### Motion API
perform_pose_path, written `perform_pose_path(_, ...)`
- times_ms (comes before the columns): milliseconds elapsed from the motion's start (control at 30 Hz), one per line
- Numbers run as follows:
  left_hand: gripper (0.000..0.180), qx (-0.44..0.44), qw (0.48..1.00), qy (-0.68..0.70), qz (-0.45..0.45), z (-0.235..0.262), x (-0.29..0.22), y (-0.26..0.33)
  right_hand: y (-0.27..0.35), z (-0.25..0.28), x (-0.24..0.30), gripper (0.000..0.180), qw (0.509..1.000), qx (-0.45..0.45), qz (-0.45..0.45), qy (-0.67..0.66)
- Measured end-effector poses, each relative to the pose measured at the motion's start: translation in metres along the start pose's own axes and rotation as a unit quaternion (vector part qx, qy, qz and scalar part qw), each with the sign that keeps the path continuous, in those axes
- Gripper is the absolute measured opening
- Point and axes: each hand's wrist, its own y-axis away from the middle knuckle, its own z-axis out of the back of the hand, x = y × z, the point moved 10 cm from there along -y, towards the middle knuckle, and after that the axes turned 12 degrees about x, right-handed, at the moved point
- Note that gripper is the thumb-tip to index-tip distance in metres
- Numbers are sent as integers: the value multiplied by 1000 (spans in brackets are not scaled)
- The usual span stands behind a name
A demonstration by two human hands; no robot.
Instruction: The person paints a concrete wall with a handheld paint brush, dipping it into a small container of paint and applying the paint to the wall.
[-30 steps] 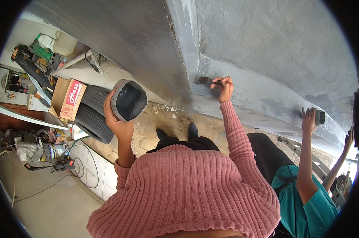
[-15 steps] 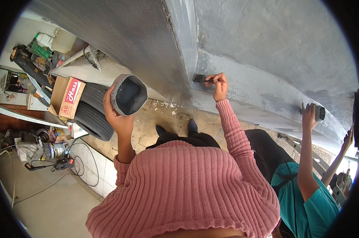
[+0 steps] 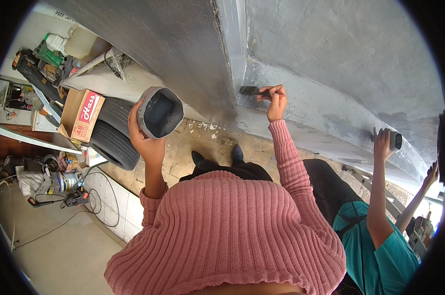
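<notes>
My left hand (image 3: pixel 145 142) is wrapped around a grey cut-open plastic container (image 3: pixel 172 131) with dark grey paint inside, its opening tilted up toward me. My right hand (image 3: pixel 276 104) pinches a paintbrush (image 3: pixel 250 91) by its handle. Dark bristles point left and lie at the grey-painted wall ledge (image 3: pixel 301 96), close to the inner corner beside a projecting pillar (image 3: pixel 183 54). Whether the bristles press on the surface is hard to tell.
On the right, a co-worker in a teal shirt (image 3: pixel 367 246) reaches to the wall with a dark-faced object (image 3: pixel 395 141) at one hand. Tyres (image 3: pixel 115 142), a cardboard box (image 3: pixel 85 115) and a cable (image 3: pixel 117 206) lie to the left. A metal ladder (image 3: pixel 362 179) stands right.
My right hand has shifted slightly up and right, and the brush lies a little higher and flatter. My left hand keeps its grip on the container. The whole view has tilted slightly.
</notes>
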Motion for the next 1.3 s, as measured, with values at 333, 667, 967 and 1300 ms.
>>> perform_pose_path(333, 76, 26, 1000, -15, -10, -11, -4, -2, 27, 3, -10, 6, 999, -19, -14, -38)
perform_pose_path(667, 74, 27, 999, -13, -12, -13, -2, -5, 30, 4, -16, 4, 999, 1, -42, 21)
perform_pose_path(967, 70, 22, 999, 19, -14, -12, -3, -9, 8, -4, 26, 12, 984, -27, 125, -126)
perform_pose_path(1300, 71, 12, 1000, 11, -15, -3, 7, -5, -23, -46, 86, 10, 993, 59, 94, -28)
